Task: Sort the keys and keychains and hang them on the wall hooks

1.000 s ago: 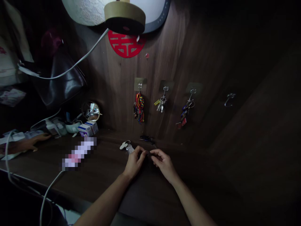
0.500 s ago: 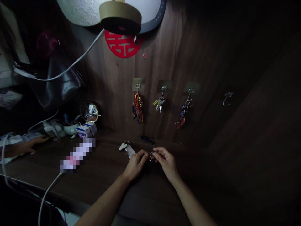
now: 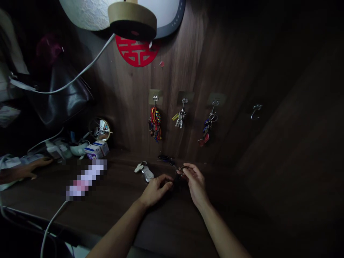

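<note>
Pinching silvery metal ring point(image 3: 178, 173) in right hand point(image 3: 197, 183) near brown wooden desk's point(image 3: 115, 195) back edge, with unclear grip in left hand point(image 3: 156, 189).

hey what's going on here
A person works with both bare hands low over a dark wooden desk. The right hand pinches a small metal ring; the left hand is just beside it, though whether it grips anything is too dark to tell. A silver-grey fob lies by the left hand, and a dark item lies farther back. Above, three bunches hang from wall hooks.
</note>
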A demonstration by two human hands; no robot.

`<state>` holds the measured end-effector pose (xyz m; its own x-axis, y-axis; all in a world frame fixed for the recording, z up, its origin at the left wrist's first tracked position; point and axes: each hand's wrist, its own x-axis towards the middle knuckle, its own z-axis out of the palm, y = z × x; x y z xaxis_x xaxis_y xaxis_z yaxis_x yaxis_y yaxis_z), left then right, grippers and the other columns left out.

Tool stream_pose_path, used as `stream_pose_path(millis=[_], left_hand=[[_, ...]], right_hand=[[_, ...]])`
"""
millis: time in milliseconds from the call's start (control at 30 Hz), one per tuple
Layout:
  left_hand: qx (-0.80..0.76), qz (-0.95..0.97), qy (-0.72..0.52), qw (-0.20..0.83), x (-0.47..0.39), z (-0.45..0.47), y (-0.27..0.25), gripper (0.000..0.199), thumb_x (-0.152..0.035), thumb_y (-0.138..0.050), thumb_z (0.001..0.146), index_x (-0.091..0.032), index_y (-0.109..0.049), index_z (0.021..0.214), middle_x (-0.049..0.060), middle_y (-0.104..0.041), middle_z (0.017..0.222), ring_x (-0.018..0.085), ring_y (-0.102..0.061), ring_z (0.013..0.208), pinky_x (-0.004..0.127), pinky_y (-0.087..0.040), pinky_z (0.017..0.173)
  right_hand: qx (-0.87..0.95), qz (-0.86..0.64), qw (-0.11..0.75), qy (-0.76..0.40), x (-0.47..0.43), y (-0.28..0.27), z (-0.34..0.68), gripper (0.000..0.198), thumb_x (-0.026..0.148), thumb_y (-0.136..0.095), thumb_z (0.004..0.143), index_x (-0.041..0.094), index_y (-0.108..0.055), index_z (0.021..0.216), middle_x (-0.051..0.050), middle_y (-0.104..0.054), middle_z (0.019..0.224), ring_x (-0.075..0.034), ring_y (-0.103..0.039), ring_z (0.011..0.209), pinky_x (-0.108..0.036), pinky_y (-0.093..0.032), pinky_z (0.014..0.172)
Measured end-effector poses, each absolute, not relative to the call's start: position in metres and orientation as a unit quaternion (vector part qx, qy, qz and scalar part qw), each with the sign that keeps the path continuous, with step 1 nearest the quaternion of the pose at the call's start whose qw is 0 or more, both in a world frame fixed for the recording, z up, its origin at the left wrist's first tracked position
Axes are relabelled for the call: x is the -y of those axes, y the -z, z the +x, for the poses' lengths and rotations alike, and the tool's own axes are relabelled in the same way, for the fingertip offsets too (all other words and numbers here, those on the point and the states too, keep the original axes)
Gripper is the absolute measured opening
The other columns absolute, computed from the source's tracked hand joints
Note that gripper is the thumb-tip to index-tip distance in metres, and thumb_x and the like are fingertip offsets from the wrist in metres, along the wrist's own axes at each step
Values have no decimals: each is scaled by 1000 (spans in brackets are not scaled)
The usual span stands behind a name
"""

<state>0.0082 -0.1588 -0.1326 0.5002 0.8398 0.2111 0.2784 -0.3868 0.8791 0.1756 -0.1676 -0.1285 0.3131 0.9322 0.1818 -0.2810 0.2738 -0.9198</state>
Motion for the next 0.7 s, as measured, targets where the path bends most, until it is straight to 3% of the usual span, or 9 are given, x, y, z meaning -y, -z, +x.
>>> stream_pose_path(millis=[300, 700], left_hand=[[-379, 763, -320, 414, 157, 9, 134, 28, -37, -46, 83, -17, -60, 95, 2, -68, 76, 16, -61, 74, 24, -44, 70], [-387, 764, -320, 404, 158, 10, 133, 31, -43, -44, 83, -18, -62, 89, 1, -66, 72, 17, -59, 72, 25, -44, 71]], right_hand=[[341, -415, 750, -386, 168, 123, 190, 35, 33, -72, 64, 21, -57, 94, -1, -68, 80, -19, -67, 76, -30, -52, 66], [269, -448, 814, -254, 166, 125, 226, 22, 31, -71, 63, 19, -61, 79, -2, -69, 79, -18, -66, 79, -27, -49, 69]])
